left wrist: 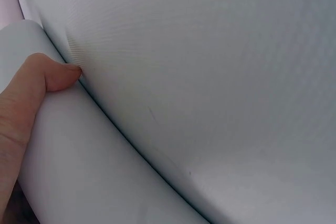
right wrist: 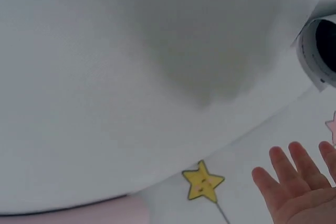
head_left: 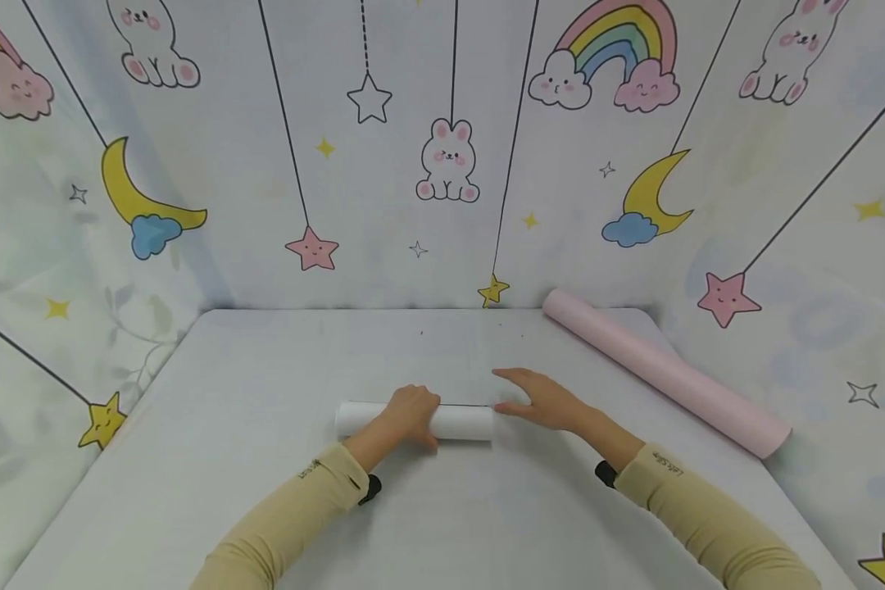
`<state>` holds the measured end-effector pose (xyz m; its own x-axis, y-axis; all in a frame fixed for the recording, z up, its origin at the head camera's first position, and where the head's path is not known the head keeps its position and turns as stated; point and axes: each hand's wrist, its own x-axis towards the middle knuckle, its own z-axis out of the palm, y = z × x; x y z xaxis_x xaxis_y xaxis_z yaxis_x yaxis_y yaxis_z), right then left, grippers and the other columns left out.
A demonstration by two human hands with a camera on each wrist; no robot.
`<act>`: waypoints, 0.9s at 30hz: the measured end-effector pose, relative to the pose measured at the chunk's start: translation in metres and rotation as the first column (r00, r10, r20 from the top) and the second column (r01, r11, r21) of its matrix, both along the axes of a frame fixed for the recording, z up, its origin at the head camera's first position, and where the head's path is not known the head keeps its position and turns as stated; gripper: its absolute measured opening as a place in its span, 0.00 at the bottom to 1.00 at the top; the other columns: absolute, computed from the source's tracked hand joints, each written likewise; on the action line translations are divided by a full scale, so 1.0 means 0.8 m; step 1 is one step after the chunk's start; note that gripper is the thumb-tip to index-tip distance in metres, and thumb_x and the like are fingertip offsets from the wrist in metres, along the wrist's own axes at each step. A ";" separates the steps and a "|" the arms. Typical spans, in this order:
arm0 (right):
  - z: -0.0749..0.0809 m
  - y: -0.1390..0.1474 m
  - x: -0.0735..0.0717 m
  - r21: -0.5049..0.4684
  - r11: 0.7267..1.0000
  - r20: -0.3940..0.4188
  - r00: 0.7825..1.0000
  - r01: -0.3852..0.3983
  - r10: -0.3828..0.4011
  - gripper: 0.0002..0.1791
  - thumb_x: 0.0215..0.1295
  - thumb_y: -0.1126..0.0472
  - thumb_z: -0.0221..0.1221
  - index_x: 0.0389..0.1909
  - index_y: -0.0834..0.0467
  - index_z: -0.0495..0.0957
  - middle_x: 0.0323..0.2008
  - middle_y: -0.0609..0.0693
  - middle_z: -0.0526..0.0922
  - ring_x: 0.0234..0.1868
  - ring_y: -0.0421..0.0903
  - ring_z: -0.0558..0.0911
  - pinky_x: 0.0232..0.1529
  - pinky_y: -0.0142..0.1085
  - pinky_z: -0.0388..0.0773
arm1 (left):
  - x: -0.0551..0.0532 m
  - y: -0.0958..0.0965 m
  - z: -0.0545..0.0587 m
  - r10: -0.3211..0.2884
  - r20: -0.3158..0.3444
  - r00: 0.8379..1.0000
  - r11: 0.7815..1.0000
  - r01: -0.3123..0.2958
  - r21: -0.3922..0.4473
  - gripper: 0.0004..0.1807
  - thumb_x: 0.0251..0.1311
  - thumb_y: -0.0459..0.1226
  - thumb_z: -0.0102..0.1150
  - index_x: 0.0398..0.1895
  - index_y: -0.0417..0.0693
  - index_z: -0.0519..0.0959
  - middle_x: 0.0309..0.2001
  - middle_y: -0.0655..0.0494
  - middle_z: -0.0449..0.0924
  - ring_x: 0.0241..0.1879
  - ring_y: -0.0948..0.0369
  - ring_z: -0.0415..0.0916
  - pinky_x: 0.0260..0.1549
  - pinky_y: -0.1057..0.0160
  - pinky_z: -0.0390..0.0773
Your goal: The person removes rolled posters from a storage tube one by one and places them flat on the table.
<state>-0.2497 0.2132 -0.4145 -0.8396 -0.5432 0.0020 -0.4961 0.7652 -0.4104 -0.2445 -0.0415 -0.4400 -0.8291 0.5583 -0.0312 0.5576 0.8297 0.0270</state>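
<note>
A white paper roll point(head_left: 463, 423) lies crosswise on the white table, near the middle. My left hand point(head_left: 411, 414) grips it around its middle from above. In the left wrist view the thumb point(left wrist: 63, 77) presses along the roll's near side, where it meets the table; the other fingers are hidden there. My right hand point(head_left: 542, 400) hovers just off the roll's right end, its fingers spread apart and holding nothing. From the right wrist, the roll's hollow end point(right wrist: 311, 56) shows printed marks on its inner layer, and the fingers point(right wrist: 286, 166) look extended.
A longer pink roll point(head_left: 664, 369) lies slanted along the table's right edge. The white table point(head_left: 214, 459) meets a patterned backdrop point(head_left: 383, 188) with bunnies, stars and moons at the back and sides.
</note>
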 end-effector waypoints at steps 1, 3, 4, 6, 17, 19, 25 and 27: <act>-0.001 -0.006 0.003 0.001 1.000 0.014 1.000 -0.016 0.016 0.39 0.58 0.37 0.54 0.67 0.52 0.60 0.64 0.52 0.64 0.65 0.52 0.61 0.60 0.49 0.59 | 0.000 0.000 0.000 0.001 0.002 1.000 1.000 -0.001 -0.004 0.28 0.27 0.54 0.76 0.29 0.45 0.78 0.25 0.56 0.77 0.24 0.60 0.72 0.25 0.62 0.72; -0.003 -0.015 0.008 0.014 0.999 0.031 0.999 -0.044 0.043 0.39 0.57 0.35 0.53 0.67 0.50 0.60 0.64 0.50 0.64 0.65 0.50 0.61 0.60 0.48 0.59 | -0.002 0.000 -0.001 0.002 0.001 1.000 1.000 -0.002 -0.010 0.28 0.27 0.54 0.76 0.29 0.45 0.78 0.25 0.56 0.77 0.24 0.60 0.71 0.25 0.62 0.72; -0.004 -0.019 0.010 0.016 0.998 0.035 0.998 -0.058 0.058 0.40 0.57 0.35 0.53 0.67 0.49 0.60 0.64 0.49 0.64 0.65 0.50 0.61 0.60 0.48 0.59 | -0.002 0.000 -0.001 0.002 0.000 1.000 1.000 -0.002 -0.012 0.28 0.27 0.54 0.76 0.28 0.46 0.78 0.25 0.57 0.77 0.24 0.60 0.71 0.24 0.63 0.72; -0.006 -0.027 0.013 0.024 0.996 0.043 0.996 -0.082 0.081 0.40 0.56 0.34 0.53 0.67 0.49 0.60 0.64 0.48 0.64 0.65 0.49 0.62 0.60 0.47 0.59 | -0.002 0.000 -0.001 0.003 -0.004 1.000 1.000 -0.003 -0.011 0.28 0.27 0.54 0.76 0.28 0.46 0.78 0.24 0.57 0.76 0.23 0.61 0.71 0.24 0.63 0.72; -0.023 -0.058 0.016 0.085 0.980 0.019 0.983 -0.182 0.181 0.37 0.57 0.42 0.58 0.65 0.52 0.62 0.60 0.49 0.68 0.57 0.47 0.70 0.52 0.44 0.68 | 0.000 0.002 0.001 -0.011 0.002 1.000 1.000 0.011 0.006 0.28 0.27 0.53 0.76 0.29 0.45 0.77 0.25 0.56 0.76 0.24 0.60 0.71 0.25 0.62 0.72; -0.027 -0.063 0.015 0.097 0.977 0.022 0.982 -0.187 0.186 0.37 0.58 0.43 0.59 0.66 0.53 0.61 0.60 0.50 0.69 0.56 0.48 0.71 0.51 0.44 0.69 | 0.000 0.001 0.000 -0.010 0.001 1.000 1.000 0.010 0.001 0.28 0.27 0.53 0.76 0.29 0.46 0.77 0.25 0.57 0.76 0.25 0.60 0.72 0.25 0.63 0.72; -0.033 -0.076 0.014 0.179 0.967 -0.002 0.982 -0.183 0.187 0.37 0.58 0.44 0.58 0.66 0.53 0.60 0.53 0.50 0.74 0.48 0.45 0.75 0.44 0.41 0.72 | 0.001 0.001 0.000 -0.010 -0.007 1.000 1.000 0.010 0.000 0.29 0.27 0.53 0.76 0.31 0.46 0.78 0.26 0.57 0.78 0.25 0.60 0.73 0.25 0.63 0.73; -0.034 -0.080 0.014 0.197 0.964 -0.023 0.982 -0.179 0.187 0.36 0.58 0.44 0.58 0.65 0.53 0.61 0.49 0.50 0.75 0.44 0.44 0.76 0.41 0.40 0.73 | 0.001 0.001 0.000 -0.010 -0.006 1.000 1.000 0.010 -0.001 0.29 0.27 0.53 0.76 0.32 0.46 0.78 0.26 0.56 0.78 0.26 0.60 0.73 0.26 0.62 0.73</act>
<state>-0.2386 0.1495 -0.4416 -0.7275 -0.6808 -0.0858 -0.6481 0.7228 -0.2400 -0.2439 -0.0409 -0.4400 -0.8236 0.5665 -0.0270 0.5660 0.8241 0.0226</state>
